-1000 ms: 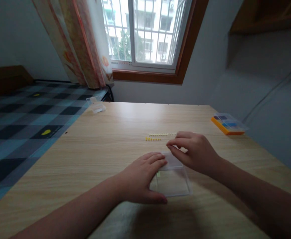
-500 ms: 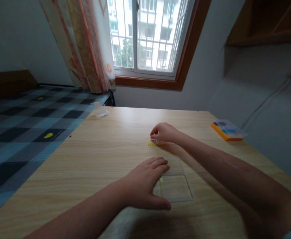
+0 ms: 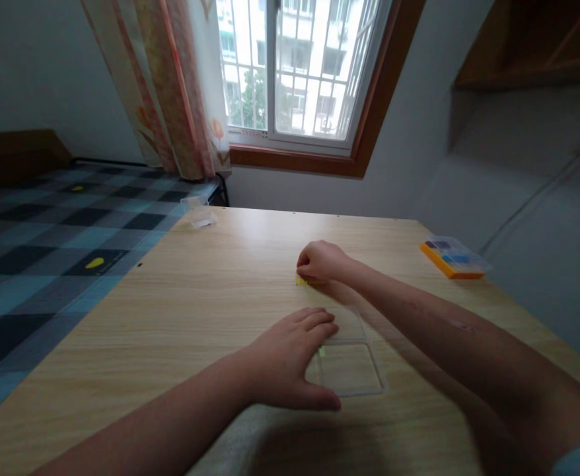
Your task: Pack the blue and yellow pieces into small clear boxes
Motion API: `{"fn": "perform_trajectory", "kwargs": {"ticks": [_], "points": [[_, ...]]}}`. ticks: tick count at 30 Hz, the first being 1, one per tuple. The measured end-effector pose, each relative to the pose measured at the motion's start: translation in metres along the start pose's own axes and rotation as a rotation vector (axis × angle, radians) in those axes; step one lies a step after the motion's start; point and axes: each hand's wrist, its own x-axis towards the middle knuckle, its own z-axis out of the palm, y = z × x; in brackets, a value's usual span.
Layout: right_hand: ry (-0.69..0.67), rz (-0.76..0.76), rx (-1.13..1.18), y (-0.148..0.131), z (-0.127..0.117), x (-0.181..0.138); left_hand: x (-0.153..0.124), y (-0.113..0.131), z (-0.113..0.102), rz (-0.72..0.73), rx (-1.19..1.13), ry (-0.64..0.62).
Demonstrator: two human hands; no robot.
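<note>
My left hand point(image 3: 297, 357) lies over the left side of a clear, flat plastic piece with square frames point(image 3: 352, 370), its fingers spread. A small pale green-yellow bit point(image 3: 322, 352) shows on that piece beside the palm. Farther out, my right hand point(image 3: 320, 260) is pinched, thumb and fingertips together, just over a short row of small yellow pieces point(image 3: 302, 281) on the table. Whatever sits between those fingertips is too small to make out, and the hand covers part of the row.
On the wooden table point(image 3: 171, 317), an orange box with a clear lid point(image 3: 452, 258) stands at the right edge. A clear open container point(image 3: 199, 215) sits at the far left corner. A bed with a checked cover point(image 3: 72, 244) borders the left side.
My right hand has moved slightly left and come lower over the yellow row; a pale strip seen under it earlier no longer shows. My left hand stays in place on the clear piece.
</note>
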Motion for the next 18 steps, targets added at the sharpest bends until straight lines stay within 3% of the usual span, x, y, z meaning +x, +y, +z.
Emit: {"fn": "perform_trajectory", "kwargs": {"ticks": [6, 10, 12, 15, 18], "points": [[0.123, -0.023, -0.003, -0.004, -0.014, -0.015, 0.000, 0.000, -0.001, -0.008, 0.005, -0.009], [0.218, -0.096, 0.060, 0.006, -0.039, -0.070, 0.000, -0.001, 0.000, -0.007, -0.003, -0.013], [0.303, -0.244, 0.205, 0.013, -0.047, -0.109, 0.000, -0.002, 0.001, 0.004, -0.006, -0.008], [0.229, -0.410, 0.345, 0.018, -0.041, -0.160, 0.000, -0.003, 0.002, 0.017, -0.007, 0.003], [0.066, -0.534, 0.359, 0.016, -0.021, -0.182, 0.000, -0.003, 0.002, 0.015, -0.002, -0.002]]}}
